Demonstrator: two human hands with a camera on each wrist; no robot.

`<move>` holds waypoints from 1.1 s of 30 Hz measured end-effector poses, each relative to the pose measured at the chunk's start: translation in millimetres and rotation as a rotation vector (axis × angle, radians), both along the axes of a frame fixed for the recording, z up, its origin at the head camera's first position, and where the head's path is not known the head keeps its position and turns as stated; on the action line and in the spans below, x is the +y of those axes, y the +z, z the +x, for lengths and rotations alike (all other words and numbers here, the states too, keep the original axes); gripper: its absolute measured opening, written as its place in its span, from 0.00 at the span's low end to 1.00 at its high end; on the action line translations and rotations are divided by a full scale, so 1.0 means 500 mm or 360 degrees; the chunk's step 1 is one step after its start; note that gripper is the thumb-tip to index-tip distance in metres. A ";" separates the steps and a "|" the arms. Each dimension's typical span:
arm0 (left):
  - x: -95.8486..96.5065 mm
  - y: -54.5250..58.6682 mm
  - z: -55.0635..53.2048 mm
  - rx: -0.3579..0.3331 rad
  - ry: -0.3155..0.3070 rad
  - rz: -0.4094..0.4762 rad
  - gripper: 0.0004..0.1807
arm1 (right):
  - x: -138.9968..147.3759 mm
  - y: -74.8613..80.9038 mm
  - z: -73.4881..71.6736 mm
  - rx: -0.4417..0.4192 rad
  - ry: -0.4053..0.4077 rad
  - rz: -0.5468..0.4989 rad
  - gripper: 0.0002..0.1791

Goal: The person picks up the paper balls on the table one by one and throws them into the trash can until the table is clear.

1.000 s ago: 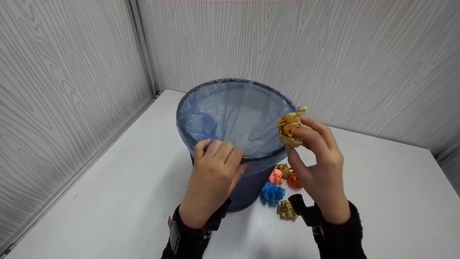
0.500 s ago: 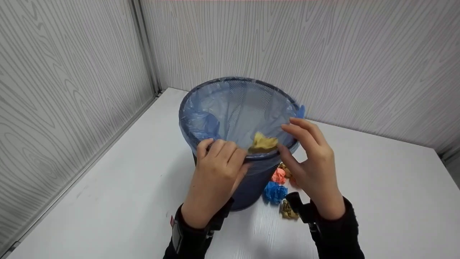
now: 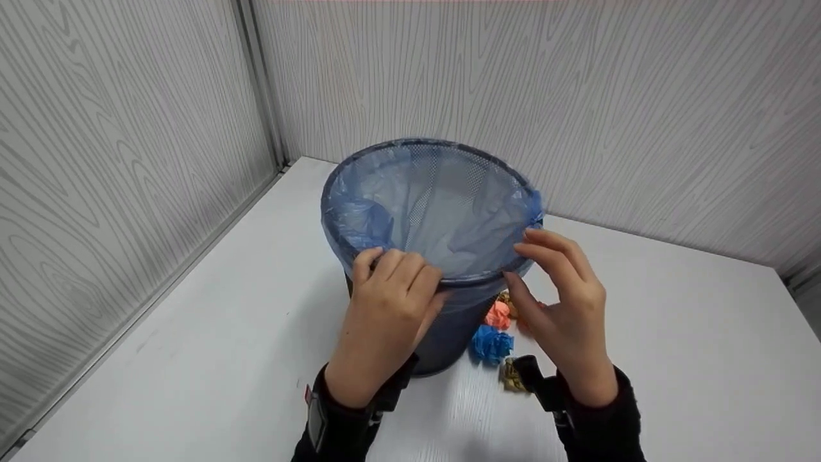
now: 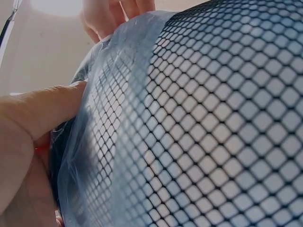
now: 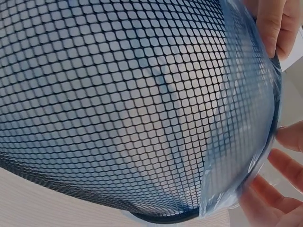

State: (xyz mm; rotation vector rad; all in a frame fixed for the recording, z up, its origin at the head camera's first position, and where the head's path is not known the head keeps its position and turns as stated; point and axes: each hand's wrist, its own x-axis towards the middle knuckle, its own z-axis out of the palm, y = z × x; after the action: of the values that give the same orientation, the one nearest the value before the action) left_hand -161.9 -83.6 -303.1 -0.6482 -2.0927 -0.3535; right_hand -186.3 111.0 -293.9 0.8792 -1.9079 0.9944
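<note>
My left hand [image 3: 385, 314] grips the near rim of a dark mesh wastebasket [image 3: 442, 346], its fingers over the edge and its thumb outside. A thin blue bin liner [image 3: 442, 212] lines the basket and folds down over the rim. At the right side of the rim is my right hand [image 3: 571, 301], thumb and fingers spread apart with nothing between them. In the right wrist view its fingertips [image 5: 289, 165] lie close to the lined rim; whether they touch it I cannot tell. The yellow paper ball is out of sight.
Crumpled paper balls lie on the white table [image 3: 693, 333] right of the basket: a blue ball [image 3: 492, 344], a pink ball [image 3: 498, 316], a brown ball [image 3: 514, 376] and others partly hidden behind my right hand. Wood-patterned panels [image 3: 513, 77] stand behind and at the left.
My right hand has let go of the yellow paper ball, which dropped into the basket, and has shifted slightly along the right rim. The left hand has kept its grip.
</note>
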 end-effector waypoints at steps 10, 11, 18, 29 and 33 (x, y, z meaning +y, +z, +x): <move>0.003 -0.003 0.000 0.0015 -0.0006 -0.0010 0.12 | 0.049 -0.078 -0.002 0.0069 -0.0095 -0.0012 0.17; 0.003 -0.002 0.000 0.0018 -0.0006 -0.0010 0.12 | 0.054 -0.082 -0.003 0.0055 -0.0101 0.0009 0.17; 0.001 -0.002 0.000 0.0032 0.0011 -0.0015 0.13 | 0.077 -0.098 -0.005 -0.0092 -0.0157 0.0126 0.15; -0.001 0.000 -0.001 0.0021 0.0021 -0.0037 0.12 | 0.101 -0.140 -0.016 -0.0263 -0.0287 0.0419 0.17; -0.001 -0.001 0.000 0.0006 0.0026 -0.0043 0.12 | 0.101 -0.161 -0.030 -0.0334 -0.0299 0.0496 0.16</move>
State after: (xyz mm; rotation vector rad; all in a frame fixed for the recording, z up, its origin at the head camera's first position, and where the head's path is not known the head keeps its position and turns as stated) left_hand -161.7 -84.3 -303.5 -0.6471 -2.1011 -0.3152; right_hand -201.0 161.3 -374.6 0.7724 -2.3206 0.7099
